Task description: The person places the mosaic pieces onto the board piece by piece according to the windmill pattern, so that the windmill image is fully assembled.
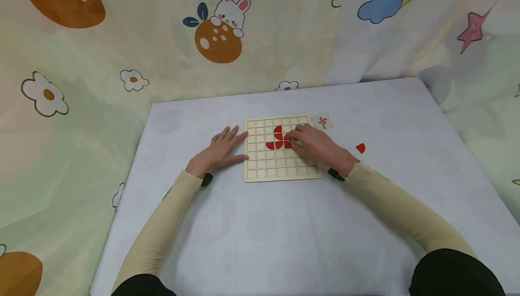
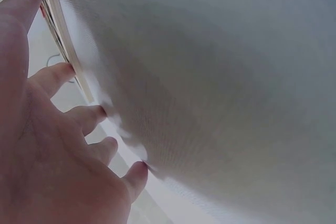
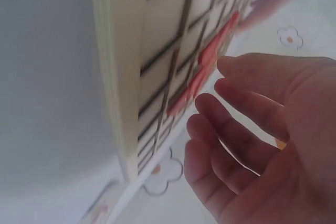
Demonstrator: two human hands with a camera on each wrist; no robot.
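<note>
Head view is showing the wooden grid board point(image 1: 260, 172) sitting just right of centre in the frame, flat on the white table point(image 1: 252, 242), and both hands are working at it. Over on its left edge, the left hand point(image 1: 217, 154) is spreading wide, gripping nothing: thumb and index finger are touching the rim, and in the left wrist view the other fingertips are resting on the cloth, probably bracing the board against sliding. Across the board, the right hand point(image 1: 314, 145) is arching over the cluster of red quarter-circle pieces point(image 1: 278, 145), its fingers curving and its thumb lying close to the index finger, narrow enough for fine placing. Whether a piece is being pinched there, I cannot tell; even in the right wrist view, the tips are meeting the red too closely. Those pieces are lying around the middle of the grid, apparently following its cells. Up by the board's top-right corner, a small gridded card point(image 1: 322, 121) is showing a reddish pattern, presumably lying there for easy glancing. Farther right, one loose red wedge point(image 1: 360, 147) is waiting on the table, likely parked within the right hand's reach.
</note>
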